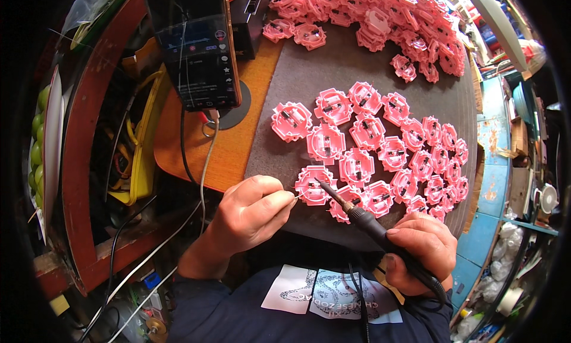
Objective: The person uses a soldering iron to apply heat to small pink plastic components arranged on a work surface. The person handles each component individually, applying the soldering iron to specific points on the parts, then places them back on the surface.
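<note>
1. Dark matting [339, 60] is covering much of an orange-brown counter [231, 156], with a phone [199, 57] standing at the left.
2. Pink plastic parts [357, 166] are lying spread across the matting, and a heaped pile [380, 28] of similar ones is sitting beyond them.
3. Both hands are working apart: the left hand [253, 215] is pinching a thin wire [298, 197] beside the nearest-left pink part [307, 192].
4. The right hand [422, 248] is gripping a soldering iron [372, 225], its tip pointing into that part; contact is proving impossible to tell.
</note>
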